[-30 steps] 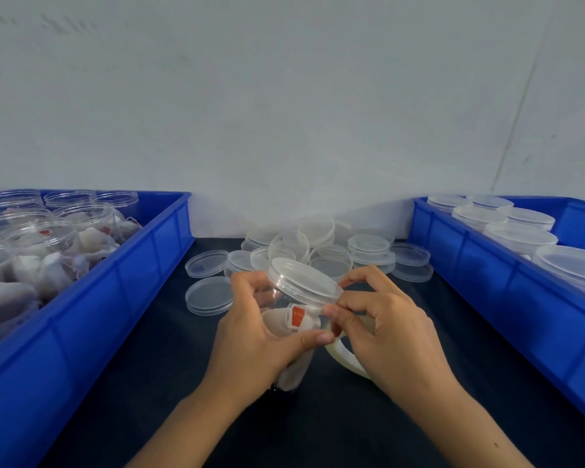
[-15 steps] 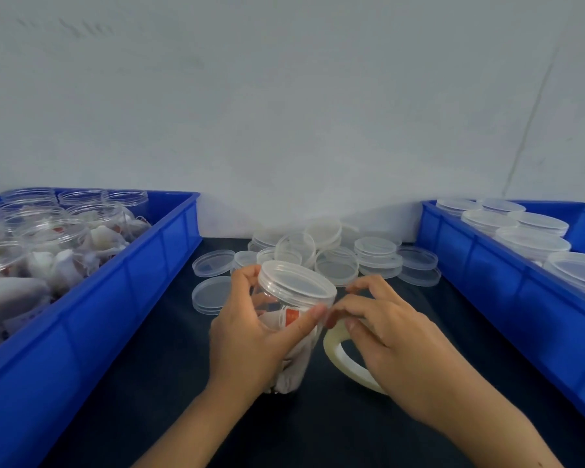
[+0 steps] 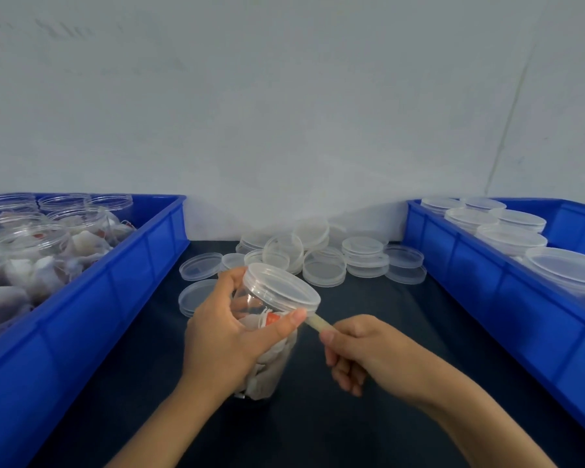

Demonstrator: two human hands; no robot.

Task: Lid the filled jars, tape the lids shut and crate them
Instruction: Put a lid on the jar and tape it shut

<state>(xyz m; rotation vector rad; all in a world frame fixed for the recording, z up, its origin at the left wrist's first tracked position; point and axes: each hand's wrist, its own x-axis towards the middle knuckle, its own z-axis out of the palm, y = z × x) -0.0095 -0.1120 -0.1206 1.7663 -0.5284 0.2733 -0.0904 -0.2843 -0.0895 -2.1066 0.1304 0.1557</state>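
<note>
Two blue crates flank a dark table [image 3: 368,332]. The left crate [image 3: 81,298] holds open filled jars; the right crate [image 3: 487,282] holds jars already lidded. Loose clear lids [image 3: 325,268] lie heaped at the table's far edge between them.

At centre a filled jar [image 3: 267,349] stands on the table, tilted, its long axis leaning up and to the right, its lid [image 3: 281,287] on. The left hand [image 3: 230,336] grips the jar's side, thumb pressed just under the lid's rim. The right hand [image 3: 365,352], just right of the jar, pinches a short strip of tape [image 3: 316,323] stretched from that thumb. The tape roll is not visible.

The coming wrap turns on this strip: it runs rightward from the rim, so the right hand is placed to carry it round.

Half a second earlier the right hand touched the jar with the roll showing below; it has since drawn away to the right, pulling tape out.
</note>
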